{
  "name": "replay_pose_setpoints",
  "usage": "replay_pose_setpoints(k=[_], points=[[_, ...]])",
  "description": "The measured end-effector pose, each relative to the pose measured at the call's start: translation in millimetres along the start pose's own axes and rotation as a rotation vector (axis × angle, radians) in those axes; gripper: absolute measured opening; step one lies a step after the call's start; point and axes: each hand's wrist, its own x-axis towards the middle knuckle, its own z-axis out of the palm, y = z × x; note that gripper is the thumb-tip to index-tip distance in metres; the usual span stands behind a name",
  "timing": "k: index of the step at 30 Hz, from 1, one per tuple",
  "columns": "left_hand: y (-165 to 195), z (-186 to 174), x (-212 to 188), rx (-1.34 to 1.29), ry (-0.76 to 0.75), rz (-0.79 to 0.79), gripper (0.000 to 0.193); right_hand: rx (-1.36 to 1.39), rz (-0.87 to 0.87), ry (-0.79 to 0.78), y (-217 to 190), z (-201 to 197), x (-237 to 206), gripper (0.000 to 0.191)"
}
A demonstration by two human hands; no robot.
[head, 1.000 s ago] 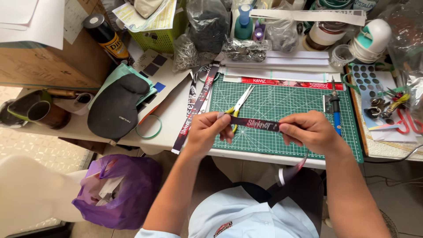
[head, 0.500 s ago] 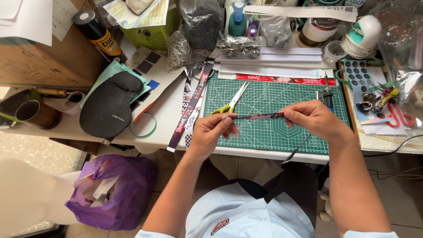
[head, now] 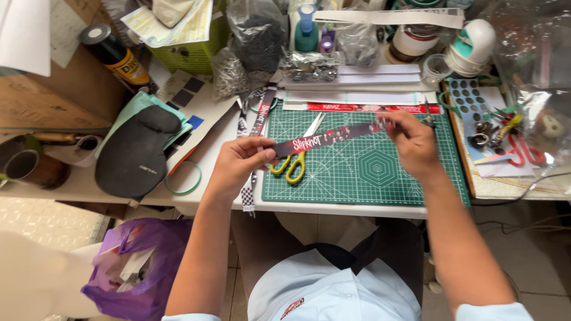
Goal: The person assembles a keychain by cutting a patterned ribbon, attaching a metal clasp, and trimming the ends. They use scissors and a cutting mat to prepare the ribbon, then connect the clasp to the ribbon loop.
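Head view is showing a person stretching a black-and-red printed strip (head: 330, 137) between both hands above the green cutting mat (head: 380, 172). Left hand (head: 241, 160) is pinching the strip's near-left end, its fingers (head: 264, 151) closing narrowly on it; right hand (head: 413, 142) is gripping the far-right end the same way. The strip's long axis is running left to right, rising slightly toward the right hand, and it is hanging clear of the surface. Yellow-handled scissors (head: 295, 156) are lying on the mat just under the strip, nearer the left hand.
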Motion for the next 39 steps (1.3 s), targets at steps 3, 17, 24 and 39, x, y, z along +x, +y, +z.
replay_pose_setpoints(k=[3, 17, 24, 39], points=[[-2, 20, 4, -0.135, -0.047, -0.168, 0.026, 0.632, 0.147, 0.108, 12, 22, 1, 0.036], [-76, 152, 21, -0.449, -0.017, -0.403, 0.017, 1.255, 0.078, 0.254, 1, 74, -22, 0.041], [-97, 155, 21, -0.513, 0.205, -0.234, 0.027, 0.907, -0.061, 0.231, 18, 75, -32, 0.041], [-47, 81, 35, -0.116, 0.122, 0.141, 0.02, 0.563, 0.135, -0.337, 17, -47, -36, 0.034]])
